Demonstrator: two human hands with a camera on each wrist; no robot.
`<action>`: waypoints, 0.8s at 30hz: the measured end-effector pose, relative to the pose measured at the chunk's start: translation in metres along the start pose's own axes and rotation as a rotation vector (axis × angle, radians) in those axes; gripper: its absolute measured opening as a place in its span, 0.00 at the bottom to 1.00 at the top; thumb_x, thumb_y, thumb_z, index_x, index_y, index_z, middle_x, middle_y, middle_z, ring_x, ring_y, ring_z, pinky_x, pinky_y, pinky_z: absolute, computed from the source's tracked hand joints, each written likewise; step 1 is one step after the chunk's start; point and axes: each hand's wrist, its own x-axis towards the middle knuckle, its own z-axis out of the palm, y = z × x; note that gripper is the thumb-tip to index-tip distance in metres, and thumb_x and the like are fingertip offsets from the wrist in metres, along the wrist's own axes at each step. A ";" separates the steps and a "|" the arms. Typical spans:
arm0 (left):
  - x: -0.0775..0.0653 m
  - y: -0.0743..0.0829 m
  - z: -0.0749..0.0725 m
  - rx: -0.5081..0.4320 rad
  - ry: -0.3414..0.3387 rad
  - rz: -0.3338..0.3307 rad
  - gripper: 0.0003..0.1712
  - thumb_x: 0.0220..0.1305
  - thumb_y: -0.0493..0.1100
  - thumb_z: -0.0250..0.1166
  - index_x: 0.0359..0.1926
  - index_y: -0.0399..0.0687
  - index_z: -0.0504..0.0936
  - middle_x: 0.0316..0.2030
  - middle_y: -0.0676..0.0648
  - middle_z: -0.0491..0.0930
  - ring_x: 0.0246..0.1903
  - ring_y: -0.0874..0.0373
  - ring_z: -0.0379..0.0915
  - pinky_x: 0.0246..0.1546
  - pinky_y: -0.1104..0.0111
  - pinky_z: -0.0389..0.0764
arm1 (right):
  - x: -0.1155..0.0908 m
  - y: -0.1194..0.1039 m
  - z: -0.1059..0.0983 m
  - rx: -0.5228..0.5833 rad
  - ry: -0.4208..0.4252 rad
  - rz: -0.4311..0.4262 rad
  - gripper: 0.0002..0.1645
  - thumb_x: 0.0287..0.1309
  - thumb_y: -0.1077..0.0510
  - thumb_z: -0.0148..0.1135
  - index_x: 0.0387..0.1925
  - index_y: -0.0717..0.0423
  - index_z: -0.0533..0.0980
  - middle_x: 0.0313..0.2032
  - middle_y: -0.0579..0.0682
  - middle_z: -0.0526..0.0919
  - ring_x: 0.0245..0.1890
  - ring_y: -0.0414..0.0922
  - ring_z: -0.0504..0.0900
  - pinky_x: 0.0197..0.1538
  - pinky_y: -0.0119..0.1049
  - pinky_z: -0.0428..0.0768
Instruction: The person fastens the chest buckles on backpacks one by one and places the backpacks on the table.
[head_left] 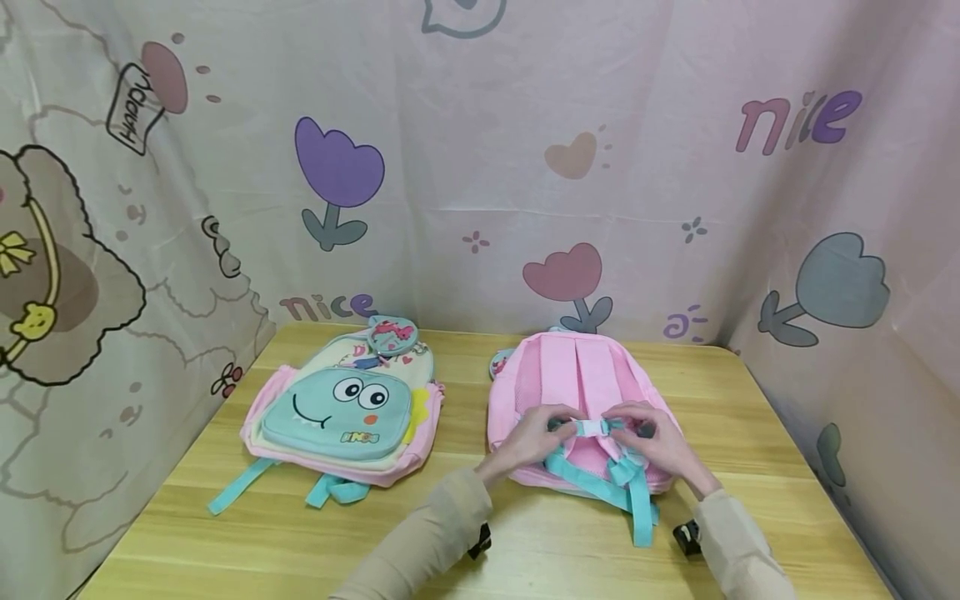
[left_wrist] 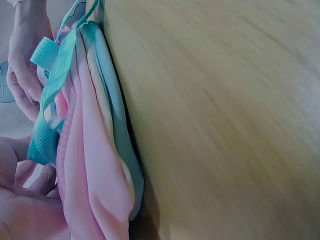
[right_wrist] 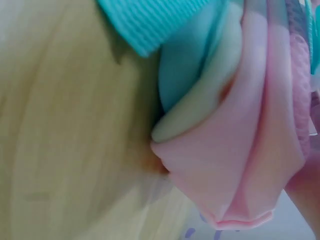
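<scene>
A pink backpack [head_left: 551,367] lies on the table with its back panel and shoulder straps facing up. Across its lower middle runs a turquoise strap with a white buckle [head_left: 592,427]. My left hand [head_left: 531,435] pinches the left end of this buckled strap, while my right hand [head_left: 660,437] pinches the right end. Loose turquoise webbing [head_left: 640,508] hangs over the bag's near edge onto the table. In the left wrist view, the webbing [left_wrist: 55,85] partly covers the fingers. The right wrist view shows the bag's pink side [right_wrist: 215,150], with most of that hand hidden.
A second backpack [head_left: 322,417], with a turquoise smiling-face pocket, lies front up at the left of the wooden table [head_left: 465,533]. Its turquoise straps [head_left: 240,485] trail toward the near side. A printed cloth [head_left: 465,150] hangs behind the table and along both sides.
</scene>
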 end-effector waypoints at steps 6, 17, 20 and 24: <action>-0.004 -0.007 -0.008 0.009 0.027 0.022 0.16 0.71 0.44 0.63 0.57 0.48 0.84 0.47 0.52 0.86 0.44 0.64 0.75 0.50 0.69 0.78 | 0.004 -0.007 -0.005 0.016 -0.005 0.047 0.13 0.65 0.62 0.63 0.50 0.57 0.83 0.51 0.57 0.84 0.45 0.30 0.74 0.48 0.38 0.74; -0.017 -0.004 -0.030 0.013 0.013 0.088 0.17 0.70 0.41 0.63 0.55 0.39 0.83 0.51 0.42 0.86 0.46 0.53 0.79 0.51 0.63 0.80 | 0.017 -0.038 0.000 0.063 -0.011 0.090 0.16 0.70 0.57 0.60 0.55 0.59 0.82 0.54 0.56 0.85 0.59 0.47 0.79 0.65 0.69 0.68; -0.020 -0.006 -0.037 0.015 0.012 0.115 0.17 0.70 0.40 0.62 0.56 0.36 0.82 0.52 0.40 0.85 0.55 0.47 0.80 0.60 0.51 0.78 | 0.022 -0.043 0.004 0.077 -0.013 0.072 0.17 0.71 0.58 0.59 0.55 0.61 0.81 0.55 0.57 0.85 0.61 0.59 0.77 0.66 0.70 0.66; -0.025 -0.007 -0.047 0.007 0.009 0.116 0.17 0.70 0.39 0.62 0.56 0.35 0.82 0.52 0.37 0.84 0.55 0.46 0.79 0.59 0.50 0.79 | 0.027 -0.050 0.012 0.085 -0.020 0.037 0.18 0.71 0.59 0.58 0.58 0.63 0.78 0.56 0.59 0.84 0.62 0.62 0.76 0.66 0.69 0.67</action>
